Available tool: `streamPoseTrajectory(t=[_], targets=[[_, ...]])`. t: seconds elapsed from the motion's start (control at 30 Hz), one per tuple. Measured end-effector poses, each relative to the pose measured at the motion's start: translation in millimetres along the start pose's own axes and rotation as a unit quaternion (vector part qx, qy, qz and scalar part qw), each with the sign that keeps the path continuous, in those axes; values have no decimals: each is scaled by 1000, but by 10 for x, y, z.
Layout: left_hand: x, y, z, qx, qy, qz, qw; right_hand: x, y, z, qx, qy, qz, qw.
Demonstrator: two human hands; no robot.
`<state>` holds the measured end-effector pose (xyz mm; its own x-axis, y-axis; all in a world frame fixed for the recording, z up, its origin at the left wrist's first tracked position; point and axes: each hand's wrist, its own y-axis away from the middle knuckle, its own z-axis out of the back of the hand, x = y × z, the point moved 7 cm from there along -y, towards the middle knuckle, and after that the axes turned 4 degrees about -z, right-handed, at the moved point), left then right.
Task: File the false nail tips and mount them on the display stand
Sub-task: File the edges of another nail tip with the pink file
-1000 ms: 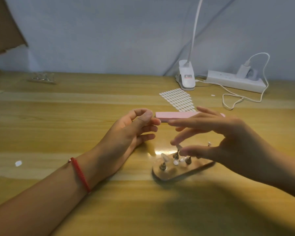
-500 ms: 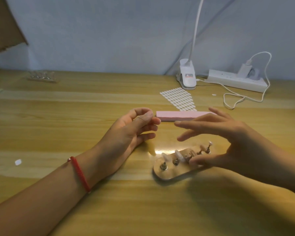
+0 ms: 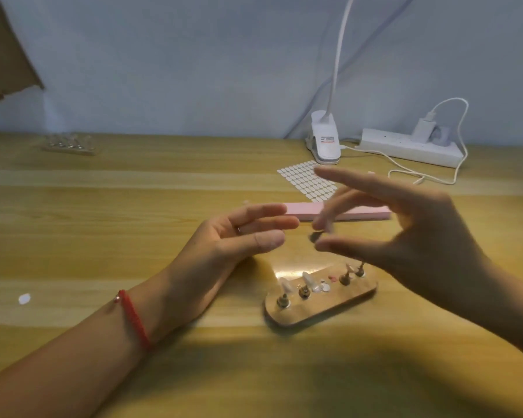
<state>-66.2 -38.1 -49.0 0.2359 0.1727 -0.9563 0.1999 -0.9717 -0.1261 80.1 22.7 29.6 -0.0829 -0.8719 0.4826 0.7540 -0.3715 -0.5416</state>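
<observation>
Head view: display stand (image 3: 320, 300) below both open hands.

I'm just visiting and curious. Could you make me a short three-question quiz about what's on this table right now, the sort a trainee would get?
1. True or false: the pink nail file lies on the table, beyond both hands.
2. Which wrist wears the red string bracelet? A) left B) right C) neither
3. Fill in: the display stand lies nearer the person than the file, between the left hand and the ____ hand.

Key:
1. True; neither hand touches it.
2. A.
3. right. Whether its fingers pinch a nail tip is too blurred to tell.
</observation>
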Motion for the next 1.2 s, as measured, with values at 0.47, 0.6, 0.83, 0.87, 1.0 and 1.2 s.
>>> streamPoseTrajectory(t=[0.47, 0.6, 0.83, 0.87, 1.0, 1.2], targets=[[-36, 52, -64, 10, 8, -7, 1000, -25, -187, -202, -9, -99, -31, 995], [-57, 50, -59, -5, -19, -13, 1000, -24, -227, -239, 19, -85, 0, 996], [-24, 19, 0, -22, 7, -13, 1000, -886, -295, -166, 155, 229, -103, 955], [-26, 21, 3, -22, 0, -10, 1000, -949, -253, -209, 173, 244, -109, 948], [-35, 12, 2, -34, -2, -20, 999, -768, -256, -21, 50, 110, -91, 989], [-17, 18, 28, -49, 11, -9, 999, -136, -111, 16, 69, -70, -31, 995]])
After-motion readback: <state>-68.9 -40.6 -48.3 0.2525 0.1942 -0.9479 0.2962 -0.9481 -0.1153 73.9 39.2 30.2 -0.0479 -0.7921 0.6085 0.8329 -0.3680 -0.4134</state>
